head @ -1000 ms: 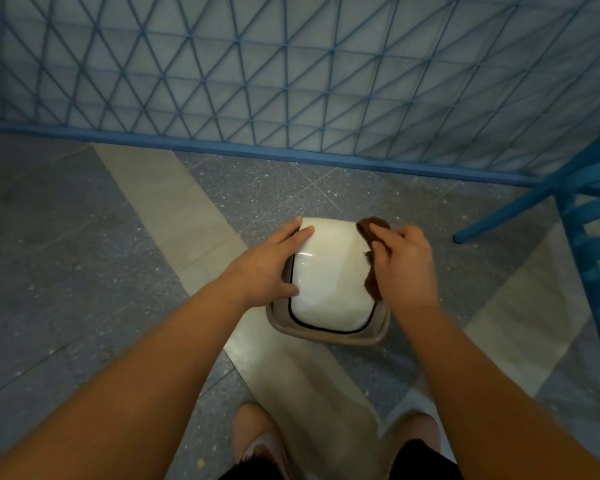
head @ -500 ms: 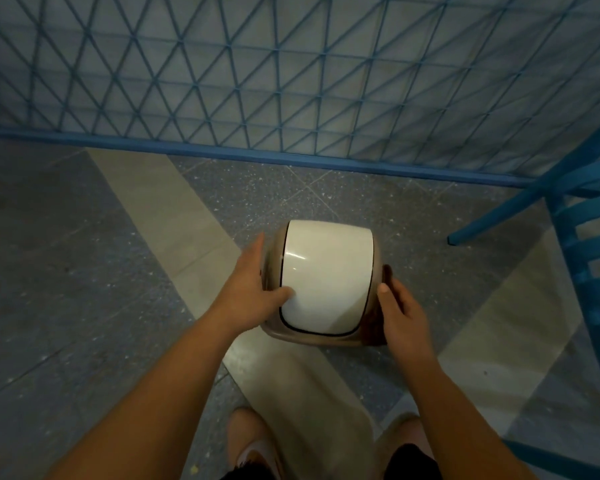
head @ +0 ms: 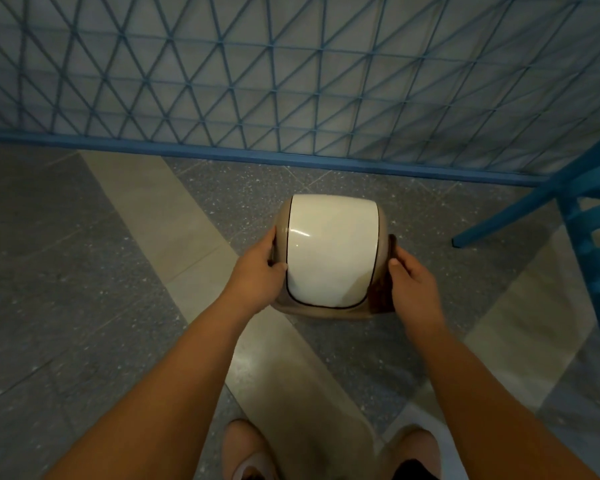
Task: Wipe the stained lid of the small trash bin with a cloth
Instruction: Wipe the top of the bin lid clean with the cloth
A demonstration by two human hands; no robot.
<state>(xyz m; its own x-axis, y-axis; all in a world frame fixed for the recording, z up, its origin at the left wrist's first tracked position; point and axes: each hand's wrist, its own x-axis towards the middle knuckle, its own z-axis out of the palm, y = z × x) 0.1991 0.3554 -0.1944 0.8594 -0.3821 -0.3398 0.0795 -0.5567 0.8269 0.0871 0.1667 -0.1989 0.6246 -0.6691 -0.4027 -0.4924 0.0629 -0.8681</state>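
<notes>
Head view, looking down: a small trash bin [head: 329, 308] stands on the floor [head: 84, 271], between the person's two hands and just ahead of their feet. Its white lid [head: 329, 251] fills most of the top, framed by the bin's tan rim.

On the bin's left side, the left hand [head: 257, 271] grips the rim, its fingers curled round the edge and the thumb lying against the near left edge of the lid.

On the right side, the right hand [head: 411, 278] curls its fingers against the bin, pressing a dark brown cloth [head: 383, 292] between palm and bin wall. The cloth hangs down the bin's right flank, beside the lid and not on it. Both forearms reach in from the bottom of the frame.

Behind the bin runs a blue wire fence [head: 291, 98] with a blue base rail. A blue chair [head: 589, 237] stands to the right, well apart from the bin.
</notes>
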